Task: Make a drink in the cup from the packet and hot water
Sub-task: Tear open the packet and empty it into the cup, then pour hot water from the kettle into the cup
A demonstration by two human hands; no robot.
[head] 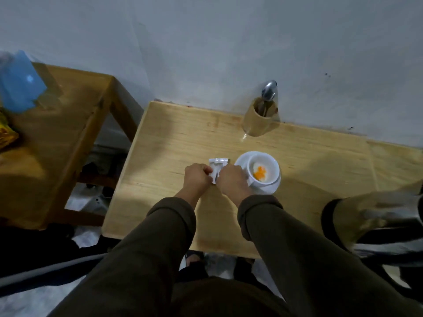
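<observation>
A small silvery packet (217, 165) is pinched between both hands over the wooden table (174, 143). My left hand (197, 177) grips its left side and my right hand (232, 180) its right side; its lower part is hidden by my fingers. Just right of my right hand, a white cup (269, 165) stands on a white saucer (240, 161). Orange and white powder lies in the bottom of the cup. A steel kettle (375, 220) with a black band sits at the table's right edge, blurred.
A transparent tumbler (259, 117) holding a metal spoon (268, 91) stands at the back against the wall. To the left is a second wooden table (68, 124) bearing a blue packet (18, 83) and a yellow wrapper (5, 133). A gap separates the tables.
</observation>
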